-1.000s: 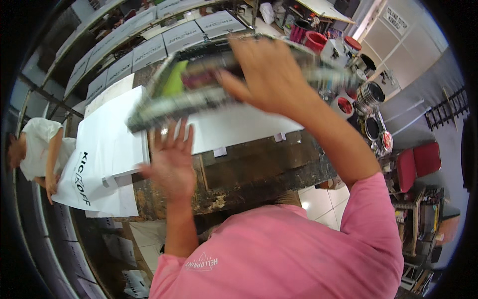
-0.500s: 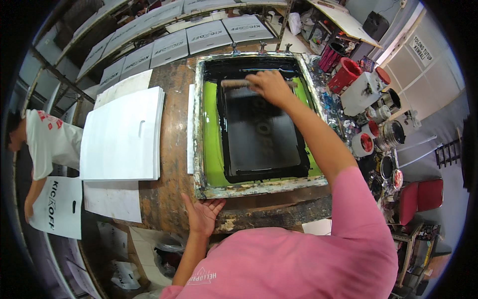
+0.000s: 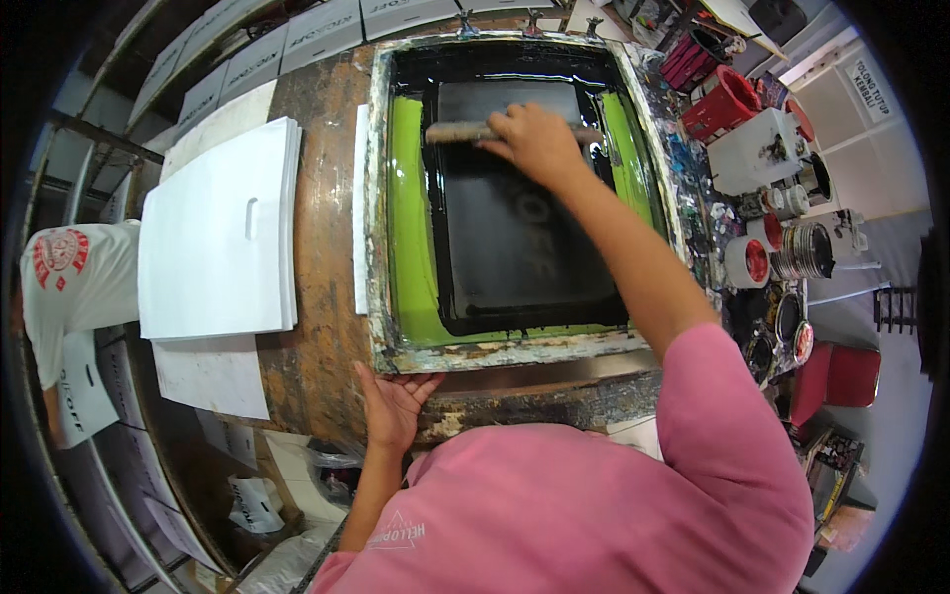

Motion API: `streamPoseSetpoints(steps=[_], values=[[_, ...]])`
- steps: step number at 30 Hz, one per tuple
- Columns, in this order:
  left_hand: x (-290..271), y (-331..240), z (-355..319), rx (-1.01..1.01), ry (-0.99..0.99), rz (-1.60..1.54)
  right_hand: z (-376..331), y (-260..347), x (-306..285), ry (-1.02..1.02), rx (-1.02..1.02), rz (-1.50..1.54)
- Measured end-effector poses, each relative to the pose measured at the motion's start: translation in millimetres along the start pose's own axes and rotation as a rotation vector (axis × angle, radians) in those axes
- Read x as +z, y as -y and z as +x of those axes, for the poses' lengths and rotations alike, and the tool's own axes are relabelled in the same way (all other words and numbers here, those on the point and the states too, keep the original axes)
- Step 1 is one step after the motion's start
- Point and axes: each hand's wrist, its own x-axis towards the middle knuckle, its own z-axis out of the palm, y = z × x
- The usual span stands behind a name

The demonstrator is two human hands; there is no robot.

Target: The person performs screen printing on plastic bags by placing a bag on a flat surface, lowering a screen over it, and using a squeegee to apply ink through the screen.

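Note:
A screen-printing frame (image 3: 396, 342) lies flat on the worn brown table (image 3: 322, 257), its mesh green at the sides and covered with black ink in the middle. My right hand (image 3: 534, 144) grips a wooden squeegee (image 3: 455, 132) lying across the far part of the screen. My left hand (image 3: 394, 406) rests open, fingers spread, against the near left corner of the frame at the table's front edge.
A stack of white bags (image 3: 218, 238) lies left of the frame, with more white sheets (image 3: 208, 376) below it. Red buckets (image 3: 727, 99), ink cans (image 3: 747, 262) and tubs crowd the right side. A person in a white shirt (image 3: 64, 287) stands at far left.
The frame, raised one second ago, has come down flat on the table. My right hand moved to the far end onto the squeegee; my left hand dropped to the frame's near edge.

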Motion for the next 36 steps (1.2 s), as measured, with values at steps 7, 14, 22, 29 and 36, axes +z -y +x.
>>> streamPoseSetpoints(steps=[7,14,22,29,36], values=[[-4,2,1,0.041,0.085,-0.003,-106,73,-76,0.062,0.038,0.158],[-8,4,-1,0.08,0.175,-0.045,-168,126,-137,0.269,0.065,0.212],[-6,5,-1,0.106,0.158,-0.12,-163,126,-158,0.264,0.092,0.245],[-8,-23,-16,0.293,0.443,-0.208,-163,166,-203,-0.062,0.151,0.022],[46,-64,9,0.916,0.27,1.052,-62,122,-279,-0.332,0.075,-0.095]])
